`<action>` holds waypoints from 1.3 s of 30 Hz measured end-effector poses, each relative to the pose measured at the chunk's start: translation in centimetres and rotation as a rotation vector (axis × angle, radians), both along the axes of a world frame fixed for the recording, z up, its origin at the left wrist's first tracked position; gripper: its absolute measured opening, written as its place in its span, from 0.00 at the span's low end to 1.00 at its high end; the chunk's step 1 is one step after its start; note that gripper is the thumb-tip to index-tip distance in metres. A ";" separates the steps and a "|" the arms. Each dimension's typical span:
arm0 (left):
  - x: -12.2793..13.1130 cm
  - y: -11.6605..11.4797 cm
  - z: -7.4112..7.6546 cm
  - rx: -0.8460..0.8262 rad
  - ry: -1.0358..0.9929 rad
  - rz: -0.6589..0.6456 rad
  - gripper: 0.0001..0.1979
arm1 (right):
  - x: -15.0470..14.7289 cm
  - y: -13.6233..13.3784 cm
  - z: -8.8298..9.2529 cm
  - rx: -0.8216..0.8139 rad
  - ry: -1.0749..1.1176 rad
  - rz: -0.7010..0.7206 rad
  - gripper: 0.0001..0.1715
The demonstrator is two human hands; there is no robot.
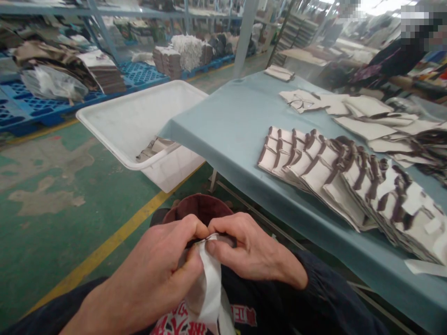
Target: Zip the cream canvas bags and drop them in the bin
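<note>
At the lower centre of the frame, the person's left hand and right hand pinched the top of a white cloth piece in thumb-and-finger grips, the 2 hands close together. The cloth hung below them toward the bottom edge. A blue-covered table reached from upper centre to lower right, bearing a fanned row of dark-striped pale pieces at the right. Left of centre, a white bin stood beside the table, with beige pieces inside. Blue pallets lay in the upper left.
</note>
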State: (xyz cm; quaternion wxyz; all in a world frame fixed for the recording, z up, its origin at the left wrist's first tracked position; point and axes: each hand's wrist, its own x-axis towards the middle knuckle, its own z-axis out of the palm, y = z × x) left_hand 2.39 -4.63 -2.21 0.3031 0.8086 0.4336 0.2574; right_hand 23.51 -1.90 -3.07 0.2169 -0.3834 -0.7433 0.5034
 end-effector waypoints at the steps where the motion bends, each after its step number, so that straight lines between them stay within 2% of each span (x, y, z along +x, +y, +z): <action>1: 0.1 0.0 -0.2 0.066 0.011 -0.001 0.10 | -0.2 -0.1 -0.3 -0.032 0.007 -0.037 0.10; 5: 0.1 -0.2 -1.4 0.263 -0.012 -0.055 0.11 | -0.8 -0.8 -1.5 -0.253 0.129 -0.139 0.07; 8: -0.3 -0.1 -2.5 0.351 -0.098 -0.134 0.13 | -0.8 -1.3 -2.3 -0.477 0.297 -0.102 0.09; 11: -0.6 0.3 -3.4 0.425 -0.219 -0.193 0.18 | -1.0 -1.8 -3.0 -0.645 0.500 -0.092 0.15; 15: -0.7 0.9 -4.7 0.514 -0.317 -0.183 0.20 | -1.8 -2.2 -3.5 -0.691 0.595 -0.097 0.31; 18: -0.6 1.0 -5.6 0.495 -0.376 -0.168 0.18 | -1.8 -2.3 -3.3 -0.689 0.576 -0.054 0.35; 21: -0.6 0.6 -5.6 0.459 -0.398 -0.134 0.18 | -0.7 -2.3 -2.4 -0.537 0.449 -0.014 0.30; 24: -0.9 -0.1 -4.0 0.399 -0.276 -0.067 0.17 | 0.9 -2.0 -1.0 -0.177 0.224 0.077 0.20; 26: -1.3 -0.3 -2.4 0.287 -0.170 -0.060 0.17 | 1.7 -1.8 -0.1 0.091 0.104 0.134 0.16; 28: -1.8 -0.2 -1.0 0.102 -0.100 -0.121 0.14 | 2.0 -1.8 0.6 0.314 0.031 0.167 0.17; 30: -2.1 0.3 -0.1 -0.060 -0.057 -0.214 0.11 | 1.9 -2.0 0.9 0.459 -0.009 0.186 0.18; 31: -2.2 0.5 0.1 -0.101 -0.044 -0.255 0.14 | 1.8 -2.1 0.9 0.506 -0.022 0.190 0.19; 33: -2.2 0.8 0.1 -0.068 -0.036 -0.307 0.20 | 1.7 -2.5 1.0 0.578 -0.051 0.188 0.19; 35: -2.1 0.7 -0.5 0.094 -0.025 -0.328 0.23 | 1.8 -2.8 1.0 0.610 -0.099 0.191 0.17; 37: -2.1 0.4 -1.3 0.279 0.001 -0.319 0.25 | 2.1 -3.1 0.9 0.584 -0.159 0.224 0.12; 39: -2.2 0.1 -2.1 0.385 0.013 -0.295 0.26 | 2.3 -3.3 0.8 0.538 -0.199 0.261 0.09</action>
